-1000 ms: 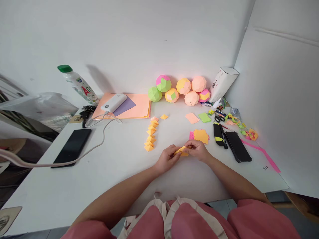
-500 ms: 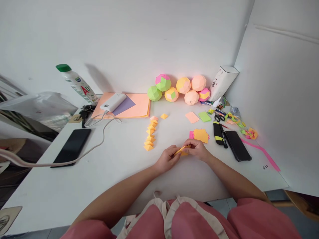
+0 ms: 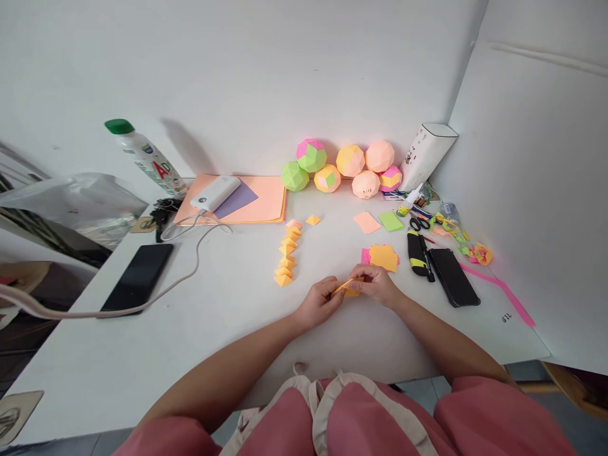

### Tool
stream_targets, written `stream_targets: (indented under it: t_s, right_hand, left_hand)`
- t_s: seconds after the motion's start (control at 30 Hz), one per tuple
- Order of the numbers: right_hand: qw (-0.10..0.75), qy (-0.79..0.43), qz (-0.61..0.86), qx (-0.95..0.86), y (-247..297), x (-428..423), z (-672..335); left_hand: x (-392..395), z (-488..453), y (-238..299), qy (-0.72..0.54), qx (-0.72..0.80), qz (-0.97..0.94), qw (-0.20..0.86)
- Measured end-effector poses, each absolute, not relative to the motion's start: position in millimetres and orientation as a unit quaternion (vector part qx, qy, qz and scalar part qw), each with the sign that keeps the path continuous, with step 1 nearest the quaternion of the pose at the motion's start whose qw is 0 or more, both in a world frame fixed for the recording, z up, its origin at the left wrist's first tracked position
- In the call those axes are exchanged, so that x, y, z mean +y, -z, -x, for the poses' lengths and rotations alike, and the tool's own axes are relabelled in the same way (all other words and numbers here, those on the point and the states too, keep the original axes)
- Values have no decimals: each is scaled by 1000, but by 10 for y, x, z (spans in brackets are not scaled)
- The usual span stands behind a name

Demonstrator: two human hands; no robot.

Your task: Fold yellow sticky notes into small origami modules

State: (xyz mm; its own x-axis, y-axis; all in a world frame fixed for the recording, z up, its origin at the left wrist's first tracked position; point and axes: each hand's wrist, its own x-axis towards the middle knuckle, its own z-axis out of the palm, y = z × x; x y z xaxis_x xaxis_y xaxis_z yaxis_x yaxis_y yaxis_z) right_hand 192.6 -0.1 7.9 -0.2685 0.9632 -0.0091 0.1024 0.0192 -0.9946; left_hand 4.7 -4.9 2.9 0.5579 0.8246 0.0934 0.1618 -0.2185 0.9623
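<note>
Head view: we face a white surface [image 3: 204, 361] meeting a white wall [image 3: 237, 76].
Grip: our left hand [image 3: 320, 304] and right hand [image 3: 378, 285], close together, pinch one folded orange paper [image 3: 351, 292].
Paper: between both hands, nearer us than the orange stack [image 3: 386, 257].
Surface: folded pieces [image 3: 286, 249] form a column to its left.
Wall: faceted paper balls [image 3: 350, 161] cluster before it.

Left hand [image 3: 318, 305], right hand [image 3: 379, 285] — both pinch paper [image 3: 351, 292].

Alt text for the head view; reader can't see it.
A person's left hand and right hand hold orange paper at a white table. Folded pieces, mostly orange, line up to the left; faceted paper balls sit by the back wall.
</note>
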Motion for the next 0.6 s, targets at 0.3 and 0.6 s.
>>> stream_targets:
  t_s: [0.3, 0.6]
  right_hand:
    - [409, -547, 445, -579, -107, -15, -1912]
    - [414, -535, 444, -588, -87, -11, -1926]
  left_hand:
    - [-45, -48, 4, -323, 344, -715, 516]
    - [-42, -46, -7, -322, 340, -715, 519]
